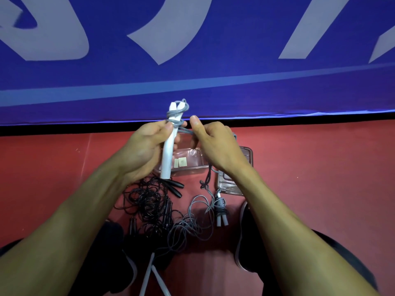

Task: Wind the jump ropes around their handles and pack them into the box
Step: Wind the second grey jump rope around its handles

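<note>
My left hand (pixel 143 150) grips a pair of white handles (pixel 168 150) held upright, with a few turns of grey rope (pixel 177 114) wound near their top. My right hand (pixel 215 146) pinches the same grey rope just right of the handles. The rest of that rope hangs down to a loose grey pile (pixel 192 223) on the red floor. A clear plastic box (pixel 188 161) lies on the floor below my hands, partly hidden by them. Its clear lid (pixel 245 159) lies to the right, under my right wrist.
A tangle of black jump ropes (pixel 149 201) with black handles lies left of the grey pile. A wound grey rope with white handles (pixel 221 212) lies by the lid. Two more white handles (pixel 151 272) lie between my shoes. A blue banner (pixel 192 60) stands behind.
</note>
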Demonstrator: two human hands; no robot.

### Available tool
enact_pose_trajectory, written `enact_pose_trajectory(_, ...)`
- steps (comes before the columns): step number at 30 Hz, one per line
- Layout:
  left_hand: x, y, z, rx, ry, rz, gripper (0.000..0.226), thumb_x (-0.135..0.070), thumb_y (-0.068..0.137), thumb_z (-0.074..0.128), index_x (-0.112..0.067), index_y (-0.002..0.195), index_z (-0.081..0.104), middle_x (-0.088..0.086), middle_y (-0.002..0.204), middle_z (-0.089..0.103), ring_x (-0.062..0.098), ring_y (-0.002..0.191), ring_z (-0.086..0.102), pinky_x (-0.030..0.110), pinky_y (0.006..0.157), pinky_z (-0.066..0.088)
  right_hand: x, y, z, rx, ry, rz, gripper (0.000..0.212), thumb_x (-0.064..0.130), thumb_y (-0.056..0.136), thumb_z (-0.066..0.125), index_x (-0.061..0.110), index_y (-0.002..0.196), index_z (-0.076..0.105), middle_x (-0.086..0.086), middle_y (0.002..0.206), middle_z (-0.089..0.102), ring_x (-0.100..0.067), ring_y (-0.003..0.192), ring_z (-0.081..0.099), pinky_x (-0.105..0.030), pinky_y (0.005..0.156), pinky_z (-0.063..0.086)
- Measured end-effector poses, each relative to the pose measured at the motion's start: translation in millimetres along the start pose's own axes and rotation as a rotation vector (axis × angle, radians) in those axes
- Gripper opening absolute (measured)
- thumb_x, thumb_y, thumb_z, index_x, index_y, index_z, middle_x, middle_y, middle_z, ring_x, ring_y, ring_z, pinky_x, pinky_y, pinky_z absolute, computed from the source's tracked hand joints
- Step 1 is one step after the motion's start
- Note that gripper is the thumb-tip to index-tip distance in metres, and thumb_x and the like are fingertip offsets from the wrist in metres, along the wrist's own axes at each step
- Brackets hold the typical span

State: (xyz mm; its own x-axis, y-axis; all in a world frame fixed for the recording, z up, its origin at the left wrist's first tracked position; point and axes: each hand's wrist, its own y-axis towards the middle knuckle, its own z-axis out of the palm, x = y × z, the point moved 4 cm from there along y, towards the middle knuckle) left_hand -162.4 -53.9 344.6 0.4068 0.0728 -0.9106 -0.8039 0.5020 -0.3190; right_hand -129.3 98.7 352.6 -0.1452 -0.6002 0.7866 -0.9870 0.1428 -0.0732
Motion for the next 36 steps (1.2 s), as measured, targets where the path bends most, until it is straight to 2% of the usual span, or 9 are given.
enact_pose_trajectory(4, -1, 0, -1, -0.019, 0.142, 0.097, 0.035, -0.017, 0.091, 0.067, -0.002, 0.122, 0.059, 0.017, 0.107, 0.069, 0.019, 0.098, 0.064, 0.030, 0.090, 0.057, 5, 0, 4, 0.020, 0.051, -0.052, 0.072, 0.048, 0.108, 0.037, 0.002, 0.057, 0.059, 0.003, 0.043, 0.048, -0.019, 0.051, 0.048, -0.035, 0.059, 0.040)
enact_pose_trajectory(8, -5, -1, -1, -0.083, 0.291, 0.167, 0.034, -0.014, 0.093, 0.067, 0.010, 0.113, 0.054, 0.001, 0.086, 0.072, 0.007, 0.077, 0.068, 0.019, 0.070, 0.053, 8, -2, 7, 0.067, 0.097, -0.063, 0.068, 0.047, 0.108, 0.036, 0.013, 0.057, 0.065, 0.010, 0.040, 0.047, -0.008, 0.044, 0.044, -0.018, 0.051, 0.032)
enact_pose_trajectory(10, -4, -1, 0, -0.077, 0.317, 0.153, 0.034, -0.010, 0.095, 0.067, 0.010, 0.117, 0.050, -0.003, 0.084, 0.070, 0.008, 0.074, 0.066, 0.022, 0.066, 0.053, 8, -3, 8, 0.076, 0.121, -0.048, 0.070, 0.049, 0.108, 0.034, 0.017, 0.052, 0.062, 0.007, 0.040, 0.047, -0.008, 0.043, 0.042, -0.018, 0.052, 0.032)
enact_pose_trajectory(14, -4, -3, 3, -0.017, 0.333, 0.115, 0.044, -0.011, 0.091, 0.072, 0.006, 0.121, 0.045, 0.014, 0.097, 0.069, 0.027, 0.087, 0.069, 0.041, 0.079, 0.059, 5, -5, 8, 0.112, 0.099, -0.009, 0.076, 0.058, 0.105, 0.030, 0.012, 0.055, 0.066, -0.005, 0.047, 0.056, -0.012, 0.045, 0.048, -0.028, 0.058, 0.037)
enact_pose_trajectory(19, -5, -5, -1, -0.017, 0.303, 0.096, 0.032, -0.003, 0.091, 0.069, 0.002, 0.114, 0.047, 0.012, 0.088, 0.074, 0.026, 0.080, 0.073, 0.041, 0.076, 0.061, 4, -6, 7, 0.159, 0.037, 0.010, 0.076, 0.060, 0.105, 0.029, 0.015, 0.054, 0.063, -0.002, 0.045, 0.057, -0.008, 0.044, 0.051, -0.030, 0.061, 0.040)
enact_pose_trajectory(22, -4, -5, -1, -0.011, 0.311, 0.079, 0.028, -0.005, 0.091, 0.068, -0.004, 0.113, 0.050, 0.003, 0.076, 0.069, 0.016, 0.068, 0.068, 0.030, 0.066, 0.056, 5, -7, 7, 0.180, 0.017, 0.005, 0.078, 0.063, 0.104, 0.027, 0.012, 0.059, 0.067, -0.013, 0.054, 0.063, -0.011, 0.045, 0.053, -0.031, 0.059, 0.044)
enact_pose_trajectory(29, 3, -8, 12, 0.079, -0.044, -0.126, 0.045, -0.043, 0.099, 0.043, -0.007, 0.120, 0.059, 0.010, 0.087, 0.058, 0.020, 0.077, 0.059, 0.040, 0.081, 0.051, 1, -6, 4, 0.179, 0.088, 0.043, 0.076, 0.062, 0.104, 0.027, 0.015, 0.059, 0.066, -0.015, 0.057, 0.064, -0.012, 0.048, 0.056, -0.029, 0.061, 0.044)
enact_pose_trajectory(34, 0, -8, 9, 0.102, -0.077, -0.063, 0.032, -0.023, 0.097, 0.049, -0.004, 0.117, 0.066, 0.013, 0.100, 0.065, 0.020, 0.089, 0.060, 0.030, 0.079, 0.053, 0, -3, 3, 0.126, 0.102, 0.078, 0.079, 0.062, 0.104, 0.030, 0.022, 0.042, 0.058, 0.003, 0.045, 0.055, -0.009, 0.047, 0.050, -0.030, 0.059, 0.038)
enact_pose_trajectory(36, -1, -6, 7, 0.122, -0.043, -0.023, 0.030, -0.018, 0.094, 0.058, -0.004, 0.119, 0.066, 0.014, 0.104, 0.065, 0.018, 0.092, 0.063, 0.027, 0.080, 0.054, -1, -3, 4, 0.141, 0.072, 0.082, 0.077, 0.063, 0.103, 0.028, 0.020, 0.052, 0.067, 0.003, 0.046, 0.058, -0.010, 0.053, 0.055, -0.032, 0.063, 0.043)
